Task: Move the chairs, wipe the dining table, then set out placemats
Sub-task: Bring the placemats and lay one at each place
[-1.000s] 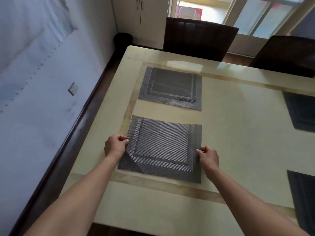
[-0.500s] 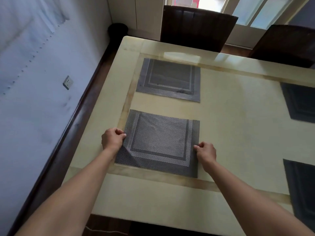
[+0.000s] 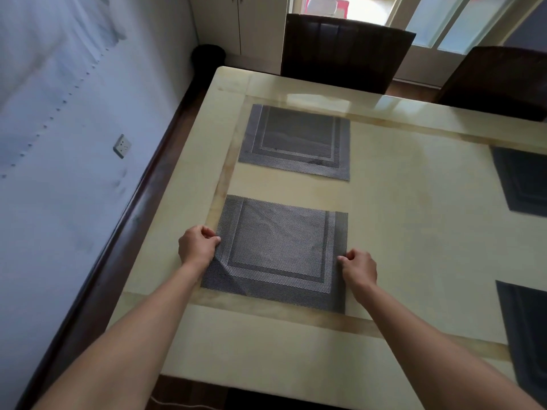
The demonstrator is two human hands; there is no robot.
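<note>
Lower centre of frame: left hand [image 3: 196, 245], right hand [image 3: 359, 267] still pinching side edges of placemat [image 3: 281, 250]; crease back at lower-left corner. Alignment ongoing; table [image 3: 414, 217] nearly set.

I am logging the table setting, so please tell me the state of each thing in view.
Near mat: on table, side edges gripped, slightly buckled at left.
Far mat: flat on table.
Right mats: flat, partly out of frame.
Left hand: grips near mat's left edge.
Right hand: pinches its right edge.
Chairs: upright at table's far edge.
</note>
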